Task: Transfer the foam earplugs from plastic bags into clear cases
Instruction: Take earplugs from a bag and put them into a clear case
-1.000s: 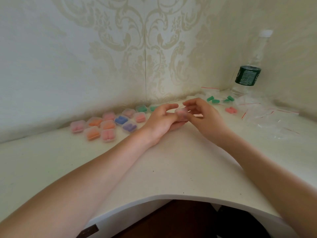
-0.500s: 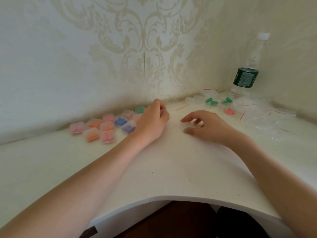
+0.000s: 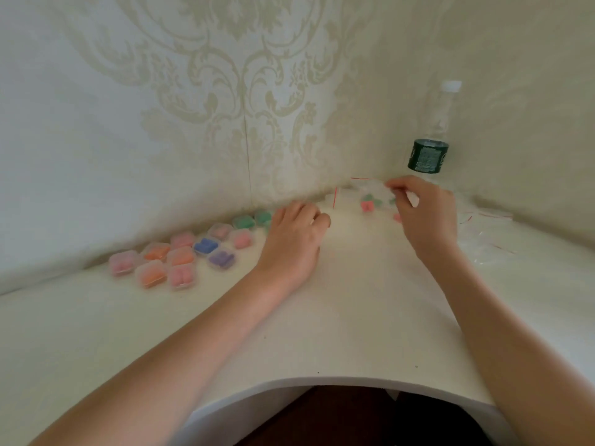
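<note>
My right hand (image 3: 425, 217) is out at the far corner of the desk (image 3: 354, 317), its fingertips (image 3: 394, 189) drawn together on the edge of a clear plastic bag (image 3: 373, 194) with a red seal line; I judge I am pinching it, though the blur keeps me from saying how firmly. Just below and to the left of those fingertips, inside or under the plastic, lie a pink earplug pair (image 3: 367, 206) and some green earplugs (image 3: 368, 197); another bit of pink shows at the heel of my thumb. More empty-looking bags (image 3: 483, 239) lie to the right of my wrist, and a water bottle (image 3: 429, 146) stands just beyond my knuckles. My left hand (image 3: 294, 239) rests knuckles-up on the desk, fingers loosely curled; whether they cover a case I cannot tell. Left of it, from touching distance outward, sit the filled clear cases (image 3: 180, 255) in pink, orange, blue, purple and green. So the step in hand looks to me like fetching the next bag. Next I would need to draw it toward me, part the seal with both hands, tip out the pair and find an empty case, none of which I can make out from here. The thin film may slip, and foam plugs roll easily.
</note>
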Motion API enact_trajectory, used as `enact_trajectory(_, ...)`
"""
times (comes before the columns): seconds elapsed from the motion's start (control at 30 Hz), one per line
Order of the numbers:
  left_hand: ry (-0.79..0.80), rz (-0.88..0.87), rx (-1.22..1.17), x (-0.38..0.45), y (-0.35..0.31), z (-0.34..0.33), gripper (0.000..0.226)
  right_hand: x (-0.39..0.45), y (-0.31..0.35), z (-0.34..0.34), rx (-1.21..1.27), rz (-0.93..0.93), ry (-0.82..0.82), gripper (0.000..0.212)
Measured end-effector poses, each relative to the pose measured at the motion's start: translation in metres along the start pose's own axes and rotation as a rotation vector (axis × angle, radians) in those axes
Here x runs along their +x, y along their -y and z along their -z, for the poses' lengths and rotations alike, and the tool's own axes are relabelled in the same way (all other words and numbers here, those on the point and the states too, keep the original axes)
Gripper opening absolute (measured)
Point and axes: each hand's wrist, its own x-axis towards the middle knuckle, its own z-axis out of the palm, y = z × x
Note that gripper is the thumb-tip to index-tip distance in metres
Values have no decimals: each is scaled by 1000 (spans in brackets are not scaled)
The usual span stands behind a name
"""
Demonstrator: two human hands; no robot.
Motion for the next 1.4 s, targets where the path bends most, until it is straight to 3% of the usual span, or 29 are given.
enact_trajectory(0.07, 72, -63, -119, 17, -29, -5, 39, 1, -8, 7, -230, 3, -82, 25)
enact_trajectory(0.17, 251, -20, -311, 53, -77, -21, 57, -4, -19, 11, -483, -51, -118, 29)
enact_trajectory(0.3, 513, -43, -233, 83, -117, -51, 54, -6, -51, 14, -689, -302, 77, 34)
enact_trajectory(0.4, 503, -70, -96, 82, -113, -68, 50, -4, -59, 15, -715, -450, 200, 37)
enact_trajectory(0.47, 397, -11, -57, 80, -99, -71, 51, 0, -57, 12, -695, -411, 134, 38)
enact_trajectory(0.57, 385, 136, -7, 78, -68, -71, 50, 3, -45, 2, -623, -207, 43, 31)
enact_trajectory(0.73, 508, 323, -161, 68, -41, -63, 42, -1, -28, -22, -482, 53, 261, 44)
enact_trajectory(0.83, 335, 348, -265, 59, -37, -57, 37, -2, -30, -27, -321, 89, 375, 43)
enact_trajectory(0.9, 157, 475, -475, 54, -34, -52, 27, -5, -20, -27, -71, 50, 369, 38)
enact_trajectory(1.0, 48, 799, -1028, 49, -31, -33, 26, -8, 11, -25, 577, -310, 449, 27)
enact_trajectory(1.07, 3, 983, -1296, 43, -27, -21, 25, -10, 24, -27, 850, -554, 568, 24)
enact_trajectory(1.13, -84, 1154, -1493, 34, -21, -13, 28, -16, 29, -29, 841, -601, 680, 14)
enact_trajectory(1.2, -145, 1222, -1512, 25, -12, -13, 30, -24, 33, -29, 816, -583, 718, 2)
enact_trajectory(1.3, -221, 1288, -1609, 20, -9, -6, 29, -28, 34, -29, 768, -559, 723, 3)
enact_trajectory(1.4, -244, 1172, -1578, 23, -14, 3, 26, -26, 34, -29, 636, -478, 768, 9)
